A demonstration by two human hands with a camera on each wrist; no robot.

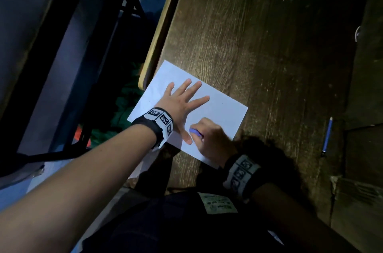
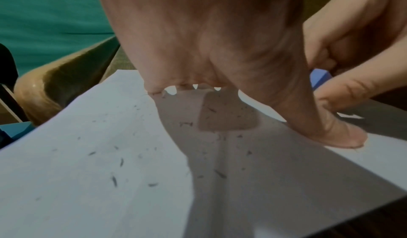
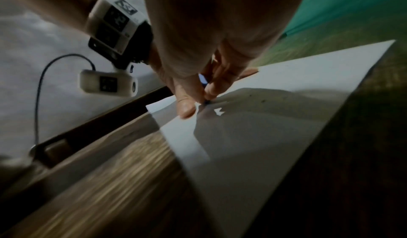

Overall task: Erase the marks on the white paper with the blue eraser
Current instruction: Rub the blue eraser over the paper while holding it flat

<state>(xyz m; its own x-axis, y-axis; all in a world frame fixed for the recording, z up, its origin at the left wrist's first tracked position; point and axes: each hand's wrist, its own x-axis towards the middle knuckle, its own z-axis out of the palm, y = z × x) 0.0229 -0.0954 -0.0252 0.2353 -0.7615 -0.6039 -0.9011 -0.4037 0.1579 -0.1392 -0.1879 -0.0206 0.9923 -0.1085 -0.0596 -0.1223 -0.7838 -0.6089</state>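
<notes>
Left hand lies flat, fingers spread, on the white paper; right hand pinches the blue eraser beside its thumb. Only the left wrist view shows eraser crumbs.

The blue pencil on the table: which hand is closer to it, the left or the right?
Right. The right hand, gripping the blue eraser on the white paper, lies between the blue pencil and the left hand, which presses flat on the paper's far side.
</notes>
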